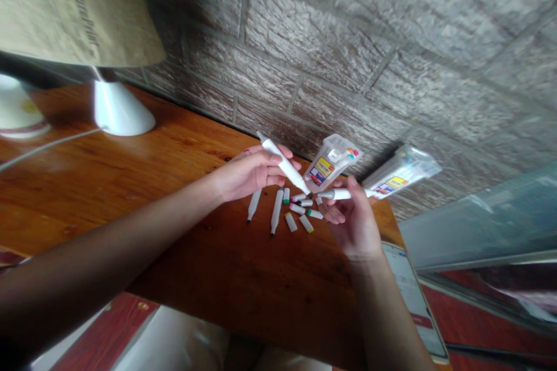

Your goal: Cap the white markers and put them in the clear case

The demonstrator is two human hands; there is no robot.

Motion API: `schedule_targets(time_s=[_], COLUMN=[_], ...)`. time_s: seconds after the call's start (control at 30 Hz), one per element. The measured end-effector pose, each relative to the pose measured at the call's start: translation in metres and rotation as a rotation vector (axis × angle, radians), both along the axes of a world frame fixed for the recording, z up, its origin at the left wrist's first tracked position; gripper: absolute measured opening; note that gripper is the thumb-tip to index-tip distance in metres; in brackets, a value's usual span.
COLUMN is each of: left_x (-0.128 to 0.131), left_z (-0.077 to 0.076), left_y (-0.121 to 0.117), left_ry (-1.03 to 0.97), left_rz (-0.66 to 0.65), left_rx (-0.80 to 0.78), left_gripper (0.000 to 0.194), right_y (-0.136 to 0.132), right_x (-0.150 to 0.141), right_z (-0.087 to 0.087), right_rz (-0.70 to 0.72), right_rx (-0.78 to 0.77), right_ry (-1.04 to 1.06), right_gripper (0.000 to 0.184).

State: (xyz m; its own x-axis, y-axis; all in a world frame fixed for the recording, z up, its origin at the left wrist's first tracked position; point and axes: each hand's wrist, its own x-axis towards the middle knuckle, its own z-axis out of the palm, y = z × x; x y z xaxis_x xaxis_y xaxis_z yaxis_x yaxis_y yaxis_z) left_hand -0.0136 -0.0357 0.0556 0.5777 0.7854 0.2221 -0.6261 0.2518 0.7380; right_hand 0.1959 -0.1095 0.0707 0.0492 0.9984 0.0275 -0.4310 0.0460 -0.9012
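Observation:
My left hand (255, 173) is closed around a white marker (285, 166), tilted with its lower end toward the right. Between the thumb and fingers of my right hand (354, 217) lies another white marker (342, 194), its grey tip pointing left. The ends of the two markers are close together; whether they touch I cannot tell. Below them, several loose marker caps (297, 208) with coloured ends are scattered on the wooden table (209, 266). Two uncapped markers, one at left (255, 206) and one nearer the caps (276, 213), lie with dark tips toward me.
Behind my hands stand a clear marker case (335, 156) with a few coloured ends and a fuller case (404, 171). A lamp (119, 110) with its cord is at left, beside a white pot (20, 107). A tablet (413, 295) lies at the right edge; a brick wall rises behind.

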Motion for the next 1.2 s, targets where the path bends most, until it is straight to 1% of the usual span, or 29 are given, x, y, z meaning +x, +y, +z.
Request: schedule_targets(time_s=[0.23, 0.4, 0.57, 0.83, 0.97, 1.2], left_x=[-0.0006, -0.0009, -0.0017, -0.0034, -0.0030, -0.0032], left_z=[0.0002, 0.0015, 0.0031, 0.0021, 0.0020, 0.0027], left_y=[-0.0014, -0.0020, -0.0027, -0.0024, -0.0028, -0.0031], left_ry=[-0.047, -0.055, -0.056, -0.062, -0.070, -0.061], left_rz=[-0.050, -0.047, -0.039, -0.065, -0.069, -0.064], left_rx=[0.011, 0.001, 0.002, 0.006, 0.009, -0.002], left_gripper=[0.016, 0.018, 0.019, 0.020, 0.020, 0.019], right_y=[-0.0021, -0.0035, -0.0030, -0.0028, -0.0027, -0.0026], right_x=[-0.0010, -0.0025, -0.0013, -0.0007, -0.0010, -0.0016], right_z=[0.0038, 0.0040, 0.0019, 0.0016, 0.0030, 0.0035], right_rz=[0.024, 0.005, 0.024, 0.020, 0.027, -0.004], right_rx=[0.032, 0.056, 0.079, 0.069, 0.062, 0.030], right_ry=[0.002, -0.030, -0.058, -0.046, -0.030, 0.002], right_gripper=[0.026, 0.024, 0.024, 0.022, 0.024, 0.029])
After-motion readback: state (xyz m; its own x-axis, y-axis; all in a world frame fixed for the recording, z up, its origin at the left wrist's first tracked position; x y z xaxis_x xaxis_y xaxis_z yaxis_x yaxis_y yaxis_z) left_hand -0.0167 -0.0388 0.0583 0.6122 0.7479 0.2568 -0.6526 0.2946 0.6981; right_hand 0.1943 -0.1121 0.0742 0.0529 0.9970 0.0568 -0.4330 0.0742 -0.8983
